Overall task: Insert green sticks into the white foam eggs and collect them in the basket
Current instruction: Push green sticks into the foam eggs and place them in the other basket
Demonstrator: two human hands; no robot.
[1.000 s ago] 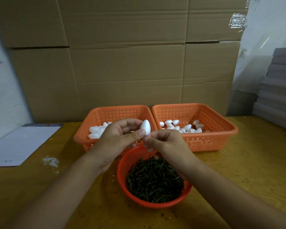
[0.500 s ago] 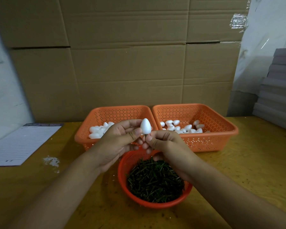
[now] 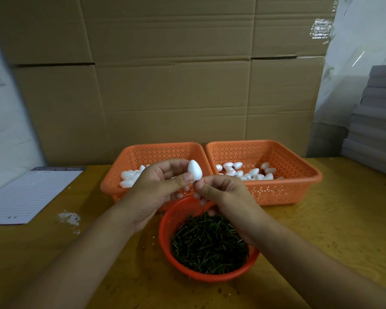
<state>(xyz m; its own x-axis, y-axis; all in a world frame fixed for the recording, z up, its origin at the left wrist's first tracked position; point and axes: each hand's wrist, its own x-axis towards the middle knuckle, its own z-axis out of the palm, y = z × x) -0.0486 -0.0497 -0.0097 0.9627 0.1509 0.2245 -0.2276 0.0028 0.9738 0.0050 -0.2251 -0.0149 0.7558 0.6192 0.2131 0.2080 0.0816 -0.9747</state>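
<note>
The left hand [image 3: 158, 188] pinches one white foam egg [image 3: 194, 170] between thumb and fingers, just above the far rim of the round bowl of green sticks [image 3: 210, 241]. The right hand [image 3: 221, 195] is curled tight under the egg's wide end; I judge it presses a stick in, but the stick itself is hidden. Behind the bowl, the left basket [image 3: 152, 152] and the right basket [image 3: 276, 188] both hold loose eggs; whether these have sticks I cannot tell, so many may remain. Compared with half a second ago, the short stick piece visible below the egg has disappeared, and the right fingers now touch the egg.
</note>
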